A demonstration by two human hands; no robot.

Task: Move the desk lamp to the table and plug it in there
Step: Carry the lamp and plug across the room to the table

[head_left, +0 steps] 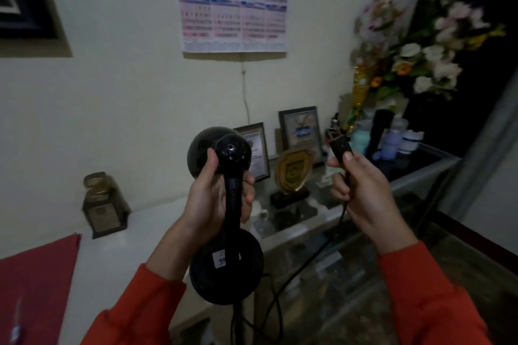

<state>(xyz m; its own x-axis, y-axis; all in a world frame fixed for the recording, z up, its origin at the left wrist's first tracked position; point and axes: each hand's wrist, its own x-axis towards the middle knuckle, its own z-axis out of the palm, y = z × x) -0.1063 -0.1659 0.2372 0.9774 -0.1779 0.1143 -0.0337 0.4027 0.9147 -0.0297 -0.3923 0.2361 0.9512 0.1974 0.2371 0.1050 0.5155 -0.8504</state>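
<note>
A black desk lamp (229, 148) with a round shade, a flexible neck and a round base (227, 272) is held up in the air in front of me. My left hand (207, 199) grips its neck just under the shade. My right hand (361, 187) pinches the lamp's black plug (337, 145) between thumb and fingers, prongs pointing up. The black cord (308, 258) runs down from the plug and loops below the base. A white table top (140, 232) lies below and left of the lamp.
A glass cabinet (406, 173) on the right carries framed certificates (301, 129), a gold plaque (293, 171), bottles and a flower bouquet (406, 59). A dark trophy (105, 204) stands on the white top by the wall. A red cloth (36, 283) lies at the left. A calendar (235, 3) hangs above.
</note>
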